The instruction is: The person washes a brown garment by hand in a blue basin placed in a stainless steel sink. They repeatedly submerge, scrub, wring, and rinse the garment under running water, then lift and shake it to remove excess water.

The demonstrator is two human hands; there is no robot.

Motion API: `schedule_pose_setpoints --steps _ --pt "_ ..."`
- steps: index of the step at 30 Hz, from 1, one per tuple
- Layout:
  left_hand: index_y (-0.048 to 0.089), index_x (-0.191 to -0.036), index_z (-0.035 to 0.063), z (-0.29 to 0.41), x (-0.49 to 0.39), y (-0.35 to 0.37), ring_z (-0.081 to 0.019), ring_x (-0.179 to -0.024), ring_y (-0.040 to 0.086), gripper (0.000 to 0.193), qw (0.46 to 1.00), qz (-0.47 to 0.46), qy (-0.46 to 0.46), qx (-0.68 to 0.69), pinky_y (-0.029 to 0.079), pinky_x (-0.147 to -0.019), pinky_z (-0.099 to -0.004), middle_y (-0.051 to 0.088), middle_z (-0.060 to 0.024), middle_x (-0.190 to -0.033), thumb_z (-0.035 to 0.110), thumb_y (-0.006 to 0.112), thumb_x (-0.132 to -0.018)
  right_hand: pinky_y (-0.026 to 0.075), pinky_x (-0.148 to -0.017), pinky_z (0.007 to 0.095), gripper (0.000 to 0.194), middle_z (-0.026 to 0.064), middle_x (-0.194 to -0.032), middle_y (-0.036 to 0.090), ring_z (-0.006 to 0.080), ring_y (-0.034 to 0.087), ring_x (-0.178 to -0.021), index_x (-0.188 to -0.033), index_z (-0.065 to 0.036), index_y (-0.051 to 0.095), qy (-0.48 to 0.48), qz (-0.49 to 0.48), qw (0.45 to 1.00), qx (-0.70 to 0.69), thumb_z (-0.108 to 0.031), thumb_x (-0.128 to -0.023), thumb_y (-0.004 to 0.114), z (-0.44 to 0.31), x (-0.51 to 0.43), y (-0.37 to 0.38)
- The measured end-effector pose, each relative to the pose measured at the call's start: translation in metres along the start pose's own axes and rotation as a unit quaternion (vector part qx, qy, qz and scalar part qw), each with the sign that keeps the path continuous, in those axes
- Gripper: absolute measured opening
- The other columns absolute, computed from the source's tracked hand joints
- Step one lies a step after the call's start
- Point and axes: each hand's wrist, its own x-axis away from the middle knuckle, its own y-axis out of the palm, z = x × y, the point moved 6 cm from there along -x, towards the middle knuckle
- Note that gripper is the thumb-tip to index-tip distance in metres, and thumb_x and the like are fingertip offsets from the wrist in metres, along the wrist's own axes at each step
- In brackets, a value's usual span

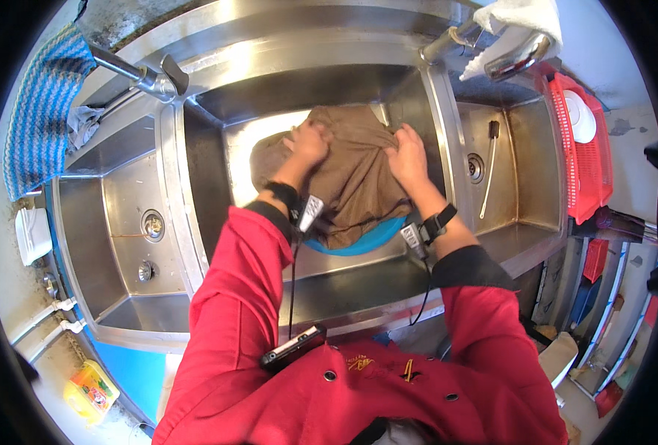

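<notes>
A brown cloth (351,172) lies bunched over a blue basin (373,240) in the middle bay of a steel sink (329,309). My left hand (310,142) rests on the cloth's upper left part with its fingers curled; whether it grips a fold cannot be told. On the right side, my right hand (408,156) pinches the cloth's upper edge between thumb and fingers, pulling folds in it. Most of the basin is hidden under the cloth; only its near rim shows.
Left bay: a drain strainer (145,271). Right bay: a long-handled brush (491,167). Faucets (156,82) rise behind, one draped with a white cloth (523,22). A striped towel (48,111) hangs left; a red plastic basket (584,183) holding white dishes stands right.
</notes>
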Motion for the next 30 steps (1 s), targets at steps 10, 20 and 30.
schedule_pose_setpoints --steps 10,20,30 --pt "0.062 -0.090 -0.0043 0.021 0.141 0.079 -0.0453 -0.091 0.059 0.019 0.958 -0.151 0.241 0.049 0.046 -0.084 -0.0478 0.061 -0.0302 -0.092 0.003 0.050 -0.077 0.032 -0.102 0.0616 0.024 0.0135 -0.139 0.045 0.0408 0.029 -0.136 -0.099 -0.007 0.053 -0.225 -0.174 0.958 0.039 -0.007 -0.079 0.066 -0.029 0.055 0.046" --pt "0.060 -0.106 -0.0011 -0.034 0.076 -0.011 -0.0409 -0.091 0.062 0.026 0.951 0.195 0.013 0.238 0.048 -0.080 -0.0441 0.064 -0.0268 -0.095 0.019 0.059 -0.089 0.047 -0.068 0.0551 0.035 0.0271 -0.079 0.064 0.0470 0.061 -0.077 -0.100 -0.004 0.043 0.065 -0.108 0.992 -0.025 -0.037 -0.092 0.055 0.000 0.032 0.091" --pt "0.069 -0.088 -0.0005 -0.073 0.012 0.062 -0.0447 -0.087 0.063 0.021 0.990 0.097 -0.085 0.060 0.050 -0.078 -0.0503 0.066 -0.0259 -0.087 0.006 0.049 -0.085 0.044 -0.094 0.0447 0.037 0.0302 -0.109 0.061 0.0422 0.055 -0.110 -0.125 -0.002 0.045 0.136 -0.268 0.950 0.083 -0.023 -0.094 0.041 0.035 0.023 0.151"
